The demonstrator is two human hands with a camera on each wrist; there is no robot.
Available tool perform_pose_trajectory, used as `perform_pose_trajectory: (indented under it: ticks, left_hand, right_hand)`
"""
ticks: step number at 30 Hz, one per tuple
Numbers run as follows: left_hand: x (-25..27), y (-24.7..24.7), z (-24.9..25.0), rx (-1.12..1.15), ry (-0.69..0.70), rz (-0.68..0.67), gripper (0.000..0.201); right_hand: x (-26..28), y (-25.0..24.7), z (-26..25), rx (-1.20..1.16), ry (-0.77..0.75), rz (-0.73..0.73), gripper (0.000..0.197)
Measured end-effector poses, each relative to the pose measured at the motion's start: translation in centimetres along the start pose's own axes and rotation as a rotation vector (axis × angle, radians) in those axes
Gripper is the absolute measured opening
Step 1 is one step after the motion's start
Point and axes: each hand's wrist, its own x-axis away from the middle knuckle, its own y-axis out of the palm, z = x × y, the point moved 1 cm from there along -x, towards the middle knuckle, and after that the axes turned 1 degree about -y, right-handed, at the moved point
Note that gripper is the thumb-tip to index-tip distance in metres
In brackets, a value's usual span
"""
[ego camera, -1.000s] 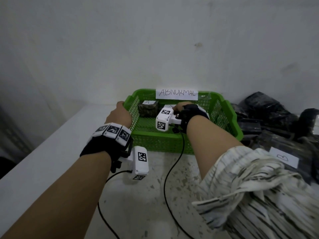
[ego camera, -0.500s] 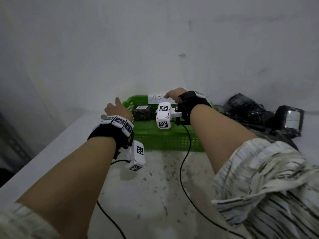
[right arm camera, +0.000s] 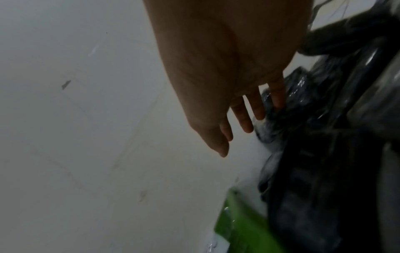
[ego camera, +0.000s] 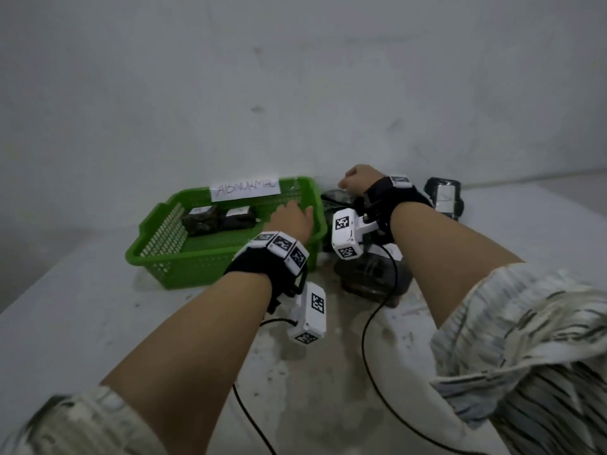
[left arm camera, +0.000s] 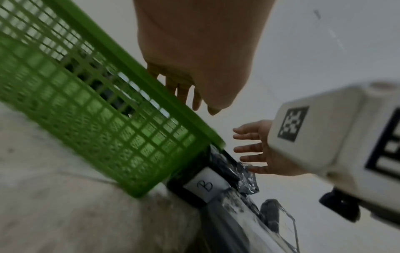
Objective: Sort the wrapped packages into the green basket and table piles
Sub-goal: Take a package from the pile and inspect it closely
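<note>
The left hand (ego camera: pixel 290 215) hovered over the right rim of the green basket (ego camera: pixel 170 264), grip relaxed and holding nothing. The right hand (ego camera: pixel 359 178) reached with straight, spread fingers (right arm camera: pixel 258 109) onto the dark wrapped packages (ego camera: pixel 371 277) piled on the surface (ego camera: pixel 82 310) right of the basket; two packages (ego camera: pixel 218 218) lay inside.

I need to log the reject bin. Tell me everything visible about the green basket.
The green basket is a shallow rectangular tray of what looks like plastic, with lattice walls and a solid rim. It sits flat on the white table near the wall. A paper label on its far rim reads roughly ABNORMAL. Two dark wrapped packages with white tags lie inside. The left hand is over its right side; a package marked B lies against its outer corner.
</note>
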Motion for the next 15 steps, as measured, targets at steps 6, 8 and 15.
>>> perform_pose_trajectory:
  ticks: [6,8,15]
  left_hand:
    - [-0.3,2.2,1.5,-0.019,0.021,-0.05,0.051]
    - [-0.4,2.2,1.5,-0.066,0.042,-0.032,0.045]
    - [-0.7,2.4,1.6,-0.119,0.036,-0.038,0.044]
  right_hand:
    - [-0.3,0.5,4.7,-0.004,-0.077,-0.122,0.038]
    - [0.3,1.0,4.8,-0.01,-0.139,-0.197,0.049]
    - [0.9,0.7,5.7,-0.026,-0.193,-0.465,0.073]
